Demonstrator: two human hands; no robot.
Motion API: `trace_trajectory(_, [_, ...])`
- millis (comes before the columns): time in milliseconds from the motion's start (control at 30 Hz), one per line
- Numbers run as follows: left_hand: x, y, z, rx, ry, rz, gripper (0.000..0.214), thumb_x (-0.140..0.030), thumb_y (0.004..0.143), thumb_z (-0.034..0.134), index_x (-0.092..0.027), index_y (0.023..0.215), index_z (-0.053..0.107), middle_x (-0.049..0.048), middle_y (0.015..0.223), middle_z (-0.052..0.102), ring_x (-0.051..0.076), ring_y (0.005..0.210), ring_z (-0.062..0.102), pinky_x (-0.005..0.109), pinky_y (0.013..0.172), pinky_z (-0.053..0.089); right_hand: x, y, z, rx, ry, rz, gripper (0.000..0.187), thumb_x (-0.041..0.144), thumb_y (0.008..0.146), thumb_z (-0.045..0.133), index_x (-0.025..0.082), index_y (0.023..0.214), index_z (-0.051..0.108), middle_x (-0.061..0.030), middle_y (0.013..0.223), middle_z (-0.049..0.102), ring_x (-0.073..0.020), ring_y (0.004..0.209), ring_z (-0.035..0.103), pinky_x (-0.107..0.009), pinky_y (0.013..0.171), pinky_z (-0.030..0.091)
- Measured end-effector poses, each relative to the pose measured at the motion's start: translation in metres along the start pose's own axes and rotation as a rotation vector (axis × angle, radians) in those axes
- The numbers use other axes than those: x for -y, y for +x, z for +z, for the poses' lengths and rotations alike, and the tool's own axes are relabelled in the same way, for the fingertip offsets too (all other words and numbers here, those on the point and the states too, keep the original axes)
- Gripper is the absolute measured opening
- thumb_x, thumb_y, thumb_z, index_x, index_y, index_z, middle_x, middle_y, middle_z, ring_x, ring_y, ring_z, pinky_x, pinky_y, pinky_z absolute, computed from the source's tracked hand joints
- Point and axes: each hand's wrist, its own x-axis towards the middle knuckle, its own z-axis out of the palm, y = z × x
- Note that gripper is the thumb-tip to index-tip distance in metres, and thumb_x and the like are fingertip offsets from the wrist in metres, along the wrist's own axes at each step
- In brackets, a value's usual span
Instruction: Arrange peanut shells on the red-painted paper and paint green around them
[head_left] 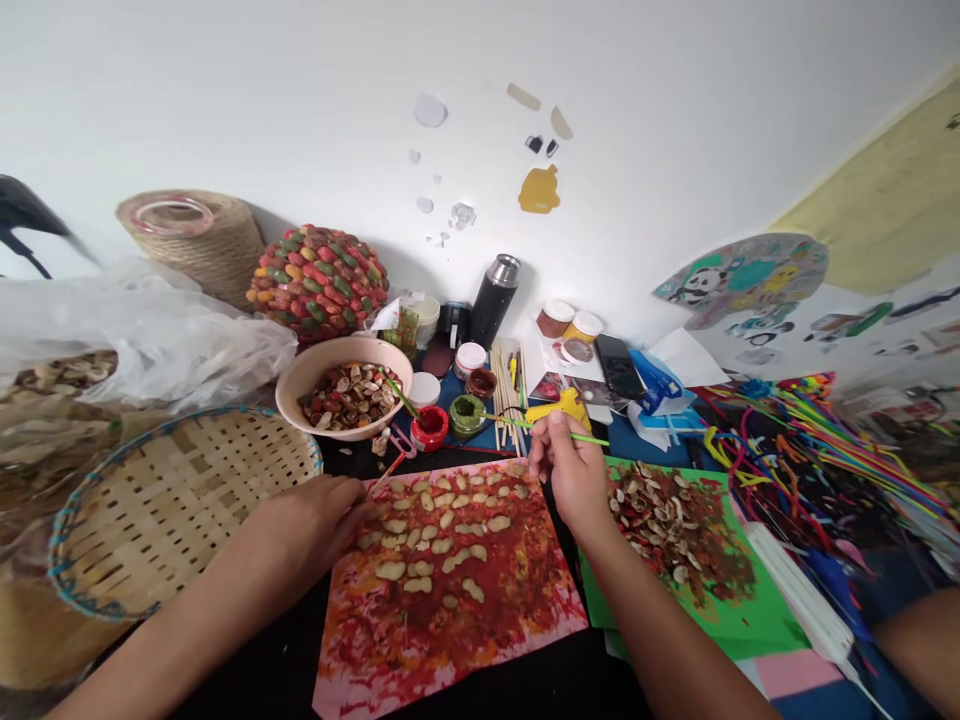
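My right hand (574, 465) is closed in a pinch around a thin green-handled paintbrush (589, 438), held nearly level above the far right corner of a painted sheet. The brush tip points left, towards an open jar of green paint (468, 412). My left hand (330, 510) is bent over the sheet's left edge, fingers curled and partly hidden. A thin orange-red stick (386, 473) shows by its fingertips; whether it is held is unclear. On the red and orange painted sheet (487, 640) lie plain peanuts (418, 584) in rows. A jar of red paint (430, 428) stands behind with a green-handled brush in it.
A bowl (289, 405) of shells and a woven basket (187, 520) stand left. Right are a green sheet (750, 630) with shell pieces, a yellow glue gun (566, 406), a phone (619, 366) and pipe cleaners (847, 430). A black flask (495, 300) stands by the wall.
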Motion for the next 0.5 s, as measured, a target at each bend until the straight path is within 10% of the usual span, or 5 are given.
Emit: trace_trajectory(500, [0.014,0.002,0.003,-0.011,-0.116,-0.036,0.045,-0.053,0.107,0.041,-0.026,0.087,0.070,0.0056,0.090,0.078,0.025,0.082,0.075,0.035,0.075,0.054,-0.002,0.000,-0.002,0.010,0.014,0.022,0.065,0.084,0.086,0.076,0.020,0.080,0.068,0.0047,0.054,0.058,-0.0102,0.040,0.055,-0.018,0.038,0.038])
